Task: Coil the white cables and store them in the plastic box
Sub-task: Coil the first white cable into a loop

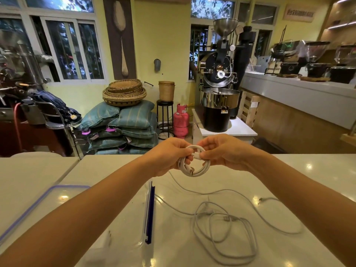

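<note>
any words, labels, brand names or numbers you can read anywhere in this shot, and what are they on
Nothing here can be read with confidence.
Wall sign, upper right: a row of characters, too blurred to read.
Pink gas cylinder: a small tag near its top, too small to read.
Purple tags on the stacked sacks: no legible print.
White cable coil, plastic box lid: no visible markings.

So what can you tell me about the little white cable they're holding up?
The white cable is wound into a small round coil of several loops, smooth and plastic-looking. It is held above the table, not touching it. The left hand grips its left side, and the right hand pinches a white plug end at the top. Another plug end shows at the bottom.
</note>
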A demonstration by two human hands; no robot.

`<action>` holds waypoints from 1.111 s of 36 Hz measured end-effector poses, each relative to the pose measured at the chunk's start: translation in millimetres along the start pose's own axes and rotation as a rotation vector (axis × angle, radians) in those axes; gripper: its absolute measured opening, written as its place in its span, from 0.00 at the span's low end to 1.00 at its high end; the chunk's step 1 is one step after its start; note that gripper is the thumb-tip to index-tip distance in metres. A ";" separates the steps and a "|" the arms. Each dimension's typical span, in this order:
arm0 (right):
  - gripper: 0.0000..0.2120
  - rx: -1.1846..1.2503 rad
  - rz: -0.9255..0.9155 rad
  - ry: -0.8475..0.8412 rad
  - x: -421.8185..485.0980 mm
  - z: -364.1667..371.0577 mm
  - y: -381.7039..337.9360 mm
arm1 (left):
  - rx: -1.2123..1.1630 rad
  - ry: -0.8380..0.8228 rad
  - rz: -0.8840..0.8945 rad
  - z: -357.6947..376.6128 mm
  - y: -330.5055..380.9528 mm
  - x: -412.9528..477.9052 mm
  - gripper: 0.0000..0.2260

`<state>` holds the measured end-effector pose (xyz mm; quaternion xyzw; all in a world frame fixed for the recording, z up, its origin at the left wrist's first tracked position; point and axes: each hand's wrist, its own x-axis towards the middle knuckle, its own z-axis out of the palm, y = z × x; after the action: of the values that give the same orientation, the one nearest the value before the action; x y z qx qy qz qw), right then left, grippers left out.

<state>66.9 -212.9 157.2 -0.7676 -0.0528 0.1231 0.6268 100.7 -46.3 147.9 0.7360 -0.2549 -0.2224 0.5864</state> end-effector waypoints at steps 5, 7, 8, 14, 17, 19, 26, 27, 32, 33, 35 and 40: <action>0.07 -0.084 0.003 0.032 -0.6 2.8 2.2 | 0.114 0.022 0.033 0.9 -4.7 3.0 0.08; 0.06 -0.139 -0.008 0.057 -0.5 3.9 2.6 | 0.153 0.032 0.053 0.8 -6.6 4.1 0.07; 0.06 -0.160 -0.009 0.067 -0.4 4.2 3.2 | 0.167 0.032 0.062 0.6 -7.3 4.1 0.07; 0.05 -0.150 0.063 0.054 0.0 3.3 6.9 | 0.232 -0.007 0.095 -1.7 -9.1 1.6 0.07; 0.04 -0.091 0.141 0.005 -0.4 2.1 9.0 | 0.276 -0.032 0.107 -1.8 -8.8 0.9 0.07; 0.03 -0.058 0.183 -0.052 -1.4 2.2 10.8 | 0.299 -0.061 0.115 -2.3 -8.5 0.7 0.07; 0.07 0.173 0.145 -0.153 -5.7 0.9 17.5 | 0.245 -0.113 0.121 -6.6 -3.4 0.5 0.09; 0.09 0.190 0.133 -0.154 -6.2 0.3 17.7 | 0.246 -0.112 0.119 -7.3 -2.8 0.3 0.09; 0.11 0.048 0.118 -0.082 -6.9 3.9 18.4 | 0.336 -0.090 0.126 -5.1 -3.6 0.8 0.07; 0.11 -0.005 0.120 -0.065 -6.7 6.7 19.6 | 0.363 -0.081 0.128 -4.1 -3.9 1.3 0.07; 0.10 -0.073 0.121 -0.043 -5.9 12.8 23.6 | 0.415 -0.067 0.138 -1.9 -4.0 2.4 0.08; 0.08 -0.129 0.083 0.102 -5.3 19.3 27.4 | 0.494 -0.015 0.184 0.9 -4.7 3.5 0.09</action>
<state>54.9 -201.5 127.6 -0.8132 0.0034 0.1060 0.5722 103.3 -48.3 143.1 0.8288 -0.3716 -0.1049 0.4049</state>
